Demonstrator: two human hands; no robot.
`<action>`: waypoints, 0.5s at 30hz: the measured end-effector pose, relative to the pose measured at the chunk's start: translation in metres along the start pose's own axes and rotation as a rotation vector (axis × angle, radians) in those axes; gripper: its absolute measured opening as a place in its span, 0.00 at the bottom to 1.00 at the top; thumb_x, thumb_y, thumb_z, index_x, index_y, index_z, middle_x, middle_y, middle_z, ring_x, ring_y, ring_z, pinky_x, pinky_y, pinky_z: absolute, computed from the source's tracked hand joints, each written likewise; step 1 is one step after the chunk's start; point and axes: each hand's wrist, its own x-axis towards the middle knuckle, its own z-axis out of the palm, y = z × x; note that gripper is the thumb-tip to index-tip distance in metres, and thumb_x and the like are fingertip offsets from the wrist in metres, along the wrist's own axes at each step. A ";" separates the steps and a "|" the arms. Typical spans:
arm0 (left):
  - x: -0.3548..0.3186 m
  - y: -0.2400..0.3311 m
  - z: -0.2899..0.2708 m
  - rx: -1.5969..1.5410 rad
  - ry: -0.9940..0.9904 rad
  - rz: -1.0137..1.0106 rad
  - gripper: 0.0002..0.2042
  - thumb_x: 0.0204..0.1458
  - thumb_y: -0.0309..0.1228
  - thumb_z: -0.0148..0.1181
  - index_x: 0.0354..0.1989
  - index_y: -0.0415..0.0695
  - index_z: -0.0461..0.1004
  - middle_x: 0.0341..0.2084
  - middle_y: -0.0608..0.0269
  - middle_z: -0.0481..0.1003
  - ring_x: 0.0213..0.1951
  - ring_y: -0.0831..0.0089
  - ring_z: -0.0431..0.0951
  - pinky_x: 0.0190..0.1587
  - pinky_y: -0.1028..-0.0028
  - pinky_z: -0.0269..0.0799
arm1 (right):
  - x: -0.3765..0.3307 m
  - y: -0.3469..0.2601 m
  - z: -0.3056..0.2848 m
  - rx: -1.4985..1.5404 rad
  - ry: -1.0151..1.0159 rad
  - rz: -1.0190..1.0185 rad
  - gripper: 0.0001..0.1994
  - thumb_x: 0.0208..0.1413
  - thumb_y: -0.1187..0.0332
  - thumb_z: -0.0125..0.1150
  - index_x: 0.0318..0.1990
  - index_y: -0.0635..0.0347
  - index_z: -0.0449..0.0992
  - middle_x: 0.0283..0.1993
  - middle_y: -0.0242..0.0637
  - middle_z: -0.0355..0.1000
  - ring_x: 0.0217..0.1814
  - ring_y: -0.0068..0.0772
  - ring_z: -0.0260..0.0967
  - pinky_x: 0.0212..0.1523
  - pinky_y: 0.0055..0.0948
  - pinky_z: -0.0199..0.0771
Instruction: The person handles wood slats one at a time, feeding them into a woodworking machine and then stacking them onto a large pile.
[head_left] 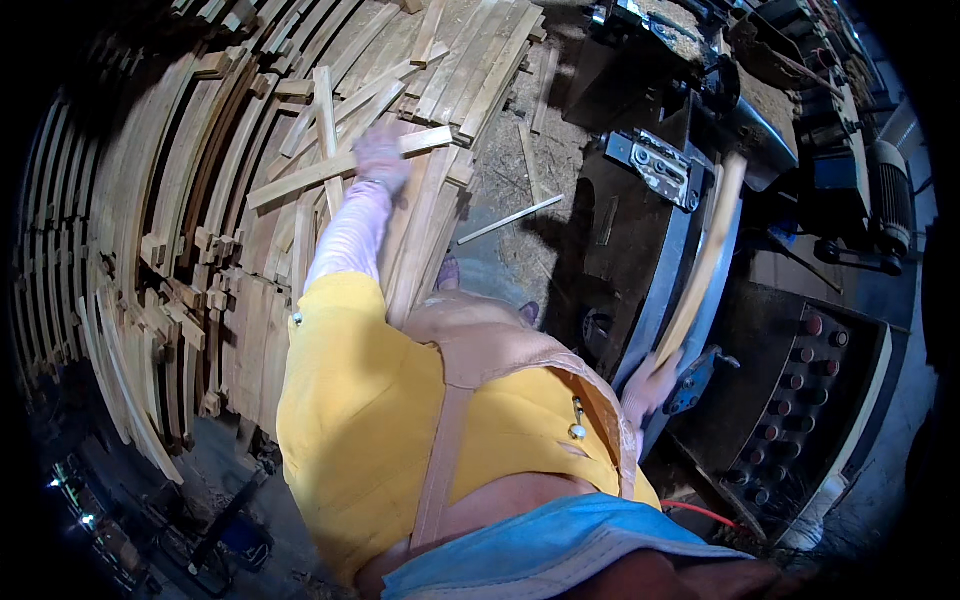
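My left hand (381,158), in a pale pink glove, reaches out over a big stack of curved wooden slats (180,200) and closes on a loose straight slat (300,177) lying crosswise on top. My right hand (648,383), also gloved, grips the near end of a long curved wooden strip (705,255) that runs up along the dark machine table (640,260). My yellow sleeve and tan apron fill the lower middle of the picture.
A metal clamp plate (660,167) sits on the machine. A control panel with several round buttons (800,400) is at the right, a motor (893,205) behind it. Sawdust and a thin stick (510,219) cover the floor between stack and machine.
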 end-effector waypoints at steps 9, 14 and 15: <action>0.024 -0.073 -0.046 0.047 -0.405 0.050 0.27 0.54 0.49 0.66 0.58 0.49 0.72 0.48 0.57 0.78 0.55 0.53 0.78 0.58 0.54 0.73 | -0.084 0.063 -0.001 -0.224 0.106 0.001 0.32 0.64 0.49 0.58 0.67 0.62 0.70 0.53 0.61 0.76 0.53 0.67 0.72 0.55 0.57 0.70; 0.057 -0.076 -0.058 -0.156 -0.360 -0.497 0.32 0.56 0.49 0.63 0.66 0.46 0.65 0.60 0.45 0.74 0.60 0.50 0.77 0.59 0.55 0.75 | 0.060 0.004 0.032 -0.265 0.296 -0.163 0.26 0.61 0.54 0.63 0.64 0.56 0.73 0.44 0.53 0.79 0.45 0.61 0.74 0.46 0.54 0.72; 0.044 -0.088 -0.044 -0.146 -0.333 -0.564 0.32 0.56 0.47 0.63 0.67 0.47 0.63 0.59 0.45 0.74 0.59 0.50 0.77 0.59 0.54 0.75 | 0.098 -0.012 0.038 -0.264 0.272 -0.186 0.26 0.61 0.54 0.63 0.63 0.57 0.75 0.43 0.54 0.79 0.45 0.60 0.76 0.46 0.55 0.73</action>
